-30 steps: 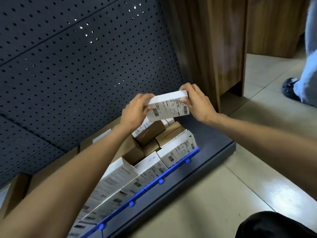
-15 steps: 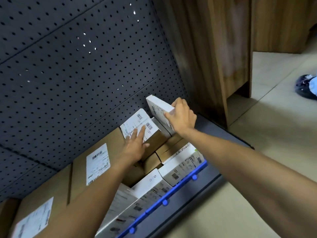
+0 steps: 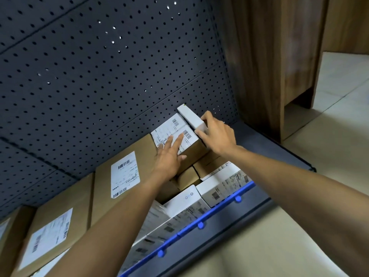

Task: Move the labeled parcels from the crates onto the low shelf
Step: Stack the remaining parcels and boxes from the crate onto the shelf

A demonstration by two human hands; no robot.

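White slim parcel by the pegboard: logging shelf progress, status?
Right hand grips the white slim parcel at the dark pegboard. Left hand flat on the labelled brown box beside it.

A dark perforated back panel (image 3: 99,76) rises left of a wooden cabinet (image 3: 279,56) standing on pale floor tiles (image 3: 329,126).

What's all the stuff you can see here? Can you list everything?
White parcel: one, white, against the labelled box, near the pegboard.
Labelled box: one, brown, shelf back.
Big cartons: at least three, brown with white labels, shelf left.
Small plain boxes: a few, brown, shelf middle.
White boxes: several, white, behind the rail.
Rail: one, blue, shelf front.
Low shelf: one, dark grey.
Pegboard: one, dark grey, behind.
Wooden cabinet: one, brown, right.
Floor: beige tiles.
Left grip: fingers flat on the labelled box.
Right grip: holds the white parcel.
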